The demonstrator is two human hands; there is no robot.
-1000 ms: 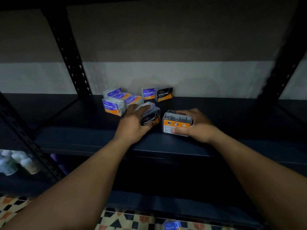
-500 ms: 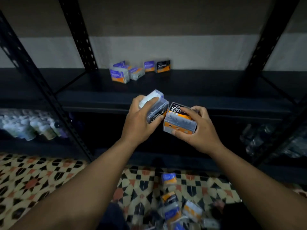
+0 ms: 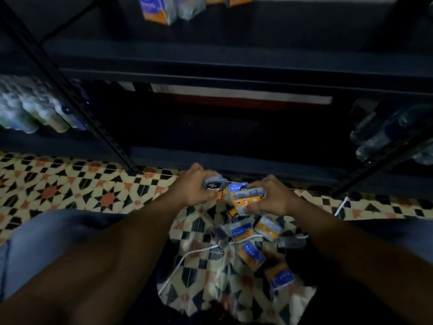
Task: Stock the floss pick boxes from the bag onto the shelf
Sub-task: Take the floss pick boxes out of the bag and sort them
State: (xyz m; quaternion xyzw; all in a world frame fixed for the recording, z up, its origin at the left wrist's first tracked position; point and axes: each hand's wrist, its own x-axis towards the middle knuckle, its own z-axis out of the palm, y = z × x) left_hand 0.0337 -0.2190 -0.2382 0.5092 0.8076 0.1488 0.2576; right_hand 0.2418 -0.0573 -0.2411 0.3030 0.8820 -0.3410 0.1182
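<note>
My left hand [image 3: 196, 187] grips a dark box marked Charcoal [image 3: 214, 185]; my right hand [image 3: 269, 198] clasps an orange-faced box [image 3: 249, 199]; both are low over the floor, above the loose boxes [image 3: 254, 252] lying on the open bag [image 3: 187, 294]; the shelf [image 3: 234, 55] is well above, with a few boxes already at its back [image 3: 155, 9]; to do this well I should keep each grip firm, lift both together, and set them label-out beside the ones already there.
</note>
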